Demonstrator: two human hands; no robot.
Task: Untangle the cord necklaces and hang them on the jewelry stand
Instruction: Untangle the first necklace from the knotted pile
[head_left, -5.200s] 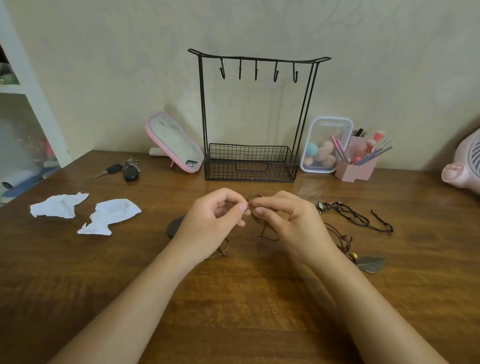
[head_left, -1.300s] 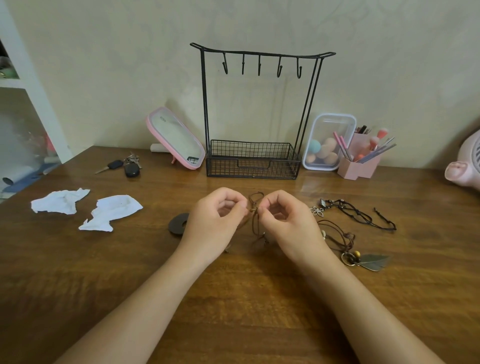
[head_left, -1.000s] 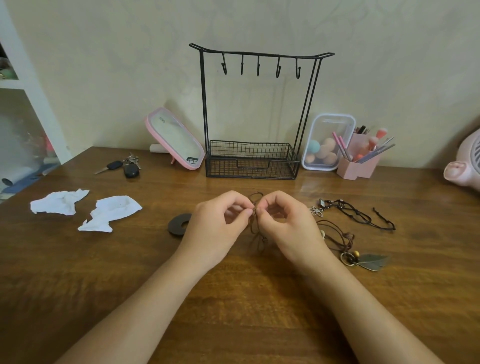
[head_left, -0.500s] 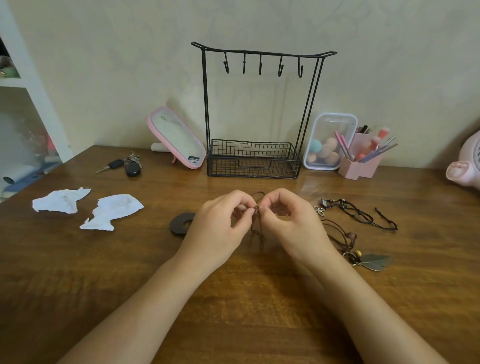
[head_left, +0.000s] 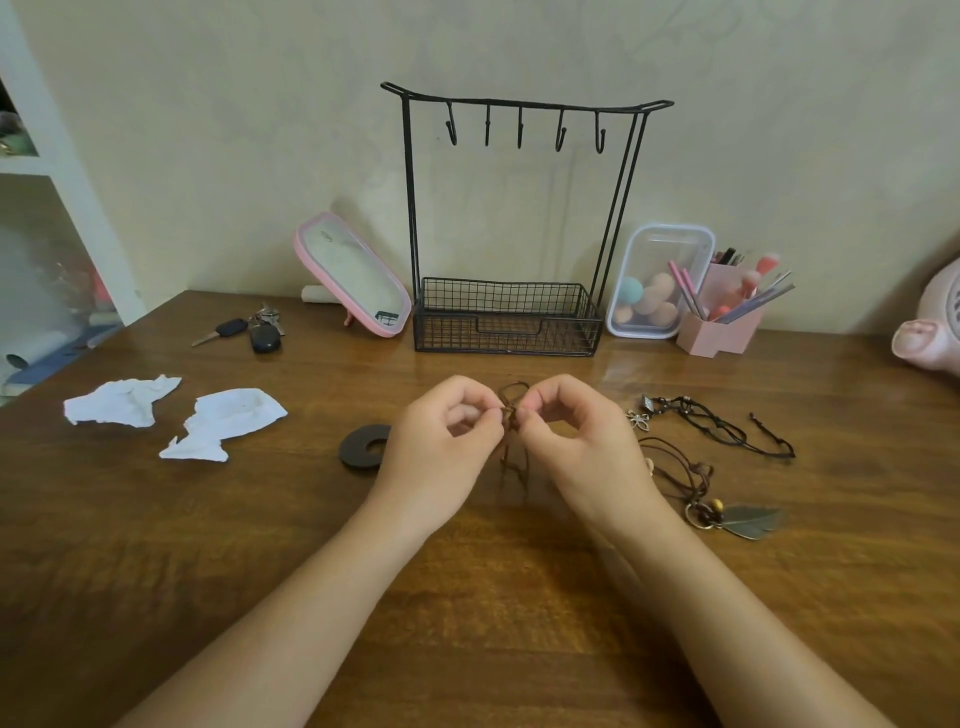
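above the bench (head_left: 493, 597), we held our left hand (head_left: 436, 457) and right hand (head_left: 587, 457) close together, fingers curled, each thumb and forefinger pinching the knotted brown cord necklace (head_left: 509, 413) in front of the jewelry stand (head_left: 506, 312).

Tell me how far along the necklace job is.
Done: nothing; all hooks on the stand are bare. In hand: the left hand and right hand pinch a tangle in a brown cord. Left: freeing it, then hanging it, the black necklace and the leaf necklace, both lying right of the hands.
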